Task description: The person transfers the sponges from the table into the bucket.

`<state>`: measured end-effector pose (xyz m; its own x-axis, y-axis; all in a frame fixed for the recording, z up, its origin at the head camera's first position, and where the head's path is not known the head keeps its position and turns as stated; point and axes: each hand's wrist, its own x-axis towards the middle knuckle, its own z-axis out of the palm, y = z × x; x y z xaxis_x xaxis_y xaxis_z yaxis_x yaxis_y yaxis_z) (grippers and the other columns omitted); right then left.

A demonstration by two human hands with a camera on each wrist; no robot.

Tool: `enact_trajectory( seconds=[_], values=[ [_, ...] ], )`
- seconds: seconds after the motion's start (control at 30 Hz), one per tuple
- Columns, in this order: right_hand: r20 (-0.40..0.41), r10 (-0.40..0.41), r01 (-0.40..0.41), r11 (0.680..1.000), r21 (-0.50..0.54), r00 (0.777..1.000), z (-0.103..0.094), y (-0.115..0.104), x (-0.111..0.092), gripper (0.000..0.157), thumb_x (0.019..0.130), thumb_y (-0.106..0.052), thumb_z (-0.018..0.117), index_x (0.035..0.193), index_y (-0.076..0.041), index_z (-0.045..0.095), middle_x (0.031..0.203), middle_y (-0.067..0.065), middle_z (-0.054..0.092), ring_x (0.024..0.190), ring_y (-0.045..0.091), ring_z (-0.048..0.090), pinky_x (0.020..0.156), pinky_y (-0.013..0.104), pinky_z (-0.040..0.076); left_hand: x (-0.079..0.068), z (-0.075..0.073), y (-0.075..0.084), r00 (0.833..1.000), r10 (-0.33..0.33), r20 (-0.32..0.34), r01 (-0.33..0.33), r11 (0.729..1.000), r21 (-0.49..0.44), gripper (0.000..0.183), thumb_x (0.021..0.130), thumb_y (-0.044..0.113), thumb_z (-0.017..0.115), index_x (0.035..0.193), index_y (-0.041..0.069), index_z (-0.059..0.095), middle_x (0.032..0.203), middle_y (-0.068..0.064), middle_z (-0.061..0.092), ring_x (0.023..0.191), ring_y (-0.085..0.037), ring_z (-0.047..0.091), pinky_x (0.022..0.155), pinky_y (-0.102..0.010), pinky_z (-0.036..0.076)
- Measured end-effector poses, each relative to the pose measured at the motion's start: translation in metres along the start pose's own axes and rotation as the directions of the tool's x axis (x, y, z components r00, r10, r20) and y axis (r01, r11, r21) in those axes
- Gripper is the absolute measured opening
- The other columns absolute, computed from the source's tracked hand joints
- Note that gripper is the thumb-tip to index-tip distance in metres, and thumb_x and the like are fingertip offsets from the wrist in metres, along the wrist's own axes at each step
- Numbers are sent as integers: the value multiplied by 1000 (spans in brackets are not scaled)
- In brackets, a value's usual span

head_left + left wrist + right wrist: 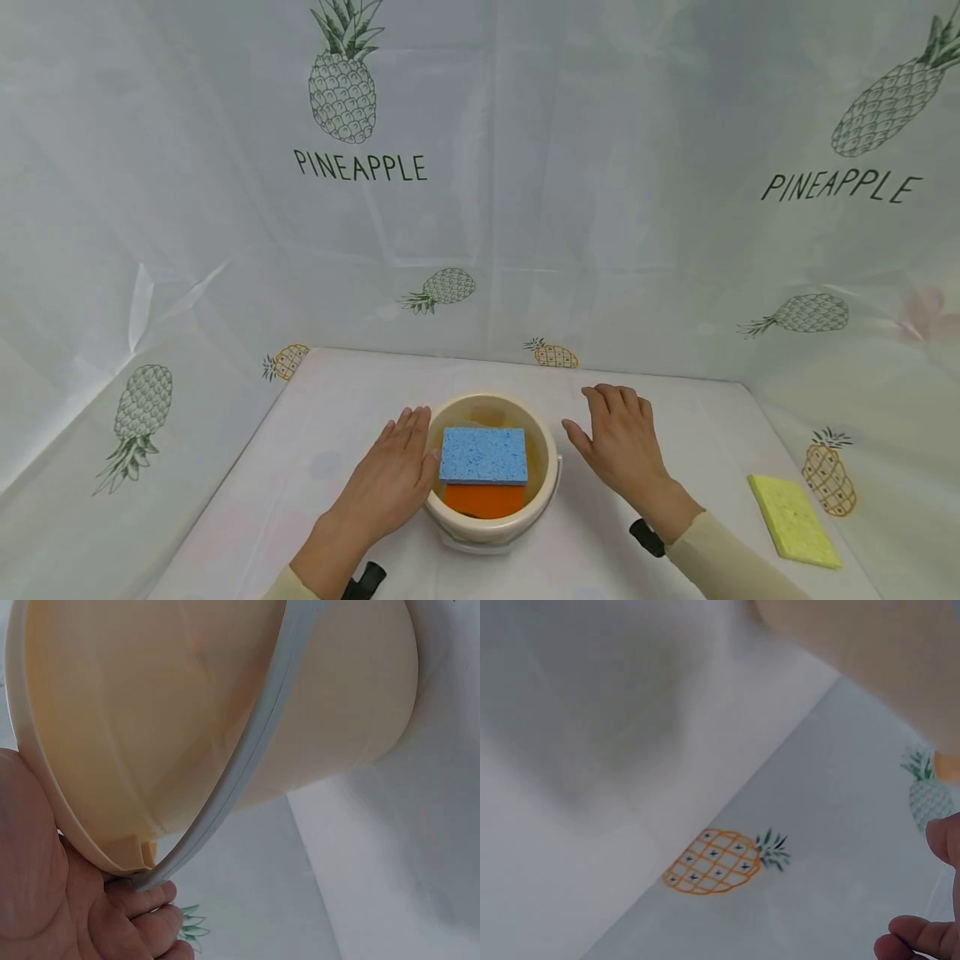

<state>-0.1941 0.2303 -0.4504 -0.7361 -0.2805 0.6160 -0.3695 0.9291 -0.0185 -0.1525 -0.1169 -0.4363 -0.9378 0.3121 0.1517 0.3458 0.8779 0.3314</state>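
Note:
A cream bucket (491,529) stands on the table, its pale grey handle (234,776) hanging down at the near side. Inside it lies a blue sponge (483,454), overlapping an orange piece (483,501) that shows below it. My left hand (390,479) rests along the left of the rim with fingers extended; the left wrist view shows the palm against the rim and fingertips beside the handle's joint. To the bucket's right, apart from it, my right hand (626,446) hovers with thumb and fingers spread, holding nothing.
A yellow sponge (795,521) lies near the right edge of the white table (697,433). Pineapple-printed sheeting (615,250) hangs behind and at both sides. Each wrist wears a dark camera piece, such as the right one (647,538).

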Motion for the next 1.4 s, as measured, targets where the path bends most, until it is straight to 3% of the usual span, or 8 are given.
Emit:
enact_trajectory(
  seconds=[0.63, 0.73, 0.8, 0.93, 1.0, 1.07, 1.2, 1.4],
  values=[
    [-42, 72, -76, 990, -116, 997, 0, 68, -50, 60, 86, -35, 77, 123, 10, 63, 116, 27, 65, 108, 52, 57, 86, 67, 47, 1, 0, 2, 1000, 1, -3, -1, 1000, 0, 64, 113, 34, 45, 161, -6, 34, 168, -20, 37, 159, -36, 30, 131, -54, 25],
    [-63, 73, -81, 988, -133, 995, -1, 79, -63, 61, 97, -45, 62, 122, 10, 62, 115, 28, 65, 107, 54, 57, 85, 68, 46, 1, -2, 3, 1000, 1, -1, -1, 1000, -4, 64, 113, 34, 45, 161, -7, 34, 168, -20, 37, 159, -37, 30, 131, -55, 24],
    [-82, 70, -81, 986, -148, 994, -2, 87, -71, 71, 104, -55, 46, 121, 12, 62, 113, 29, 65, 106, 55, 57, 83, 69, 46, 0, -2, 3, 1000, -3, 5, 3, 1000, -4, 64, 113, 34, 45, 161, -6, 34, 169, -20, 36, 159, -37, 30, 131, -55, 24],
    [-80, 99, -112, 977, -182, 992, -5, 104, -90, 93, 106, -69, 19, 119, 12, 62, 112, 31, 64, 105, 56, 56, 81, 71, 46, 0, -2, 3, 1000, -5, 7, 5, 1000, -4, 64, 113, 34, 45, 161, -7, 34, 169, -20, 36, 159, -36, 30, 131, -55, 25],
    [-56, 134, -142, 970, -198, 989, -8, 113, -100, 90, 106, -69, 24, 121, 13, 61, 114, 32, 63, 106, 56, 56, 81, 72, 45, 0, -1, 2, 1000, -5, 4, 5, 1000, -5, 64, 112, 34, 45, 161, -7, 34, 168, -20, 37, 159, -36, 30, 131, -55, 25],
    [-17, 181, -180, 957, -227, 983, -12, 122, -110, 80, 104, -62, 42, 122, 14, 58, 115, 33, 61, 106, 55, 55, 81, 71, 45, 0, 0, 1, 1000, -7, 3, 7, 1000, -2, 64, 112, 34, 45, 161, -6, 34, 168, -20, 37, 159, -36, 30, 131, -54, 25],
    [51, 286, -261, 923, -282, 957, -20, 140, -130, 67, 86, -37, 74, 118, 18, 51, 110, 36, 55, 102, 55, 51, 77, 71, 42, 1, 2, 0, 1000, -12, 3, 11, 1000, 1, 65, 112, 35, 46, 162, -6, 34, 168, -19, 37, 160, -35, 30, 131, -54, 25],
    [149, 396, -339, 891, -302, 906, -32, 162, -152, 67, 83, -30, 82, 112, 17, 44, 101, 33, 48, 101, 56, 45, 76, 74, 37, 1, 2, -1, 1000, -11, 7, 11, 1000, -4, 65, 112, 36, 45, 162, -5, 34, 168, -19, 37, 160, -35, 30, 131, -54, 24]
  ],
)
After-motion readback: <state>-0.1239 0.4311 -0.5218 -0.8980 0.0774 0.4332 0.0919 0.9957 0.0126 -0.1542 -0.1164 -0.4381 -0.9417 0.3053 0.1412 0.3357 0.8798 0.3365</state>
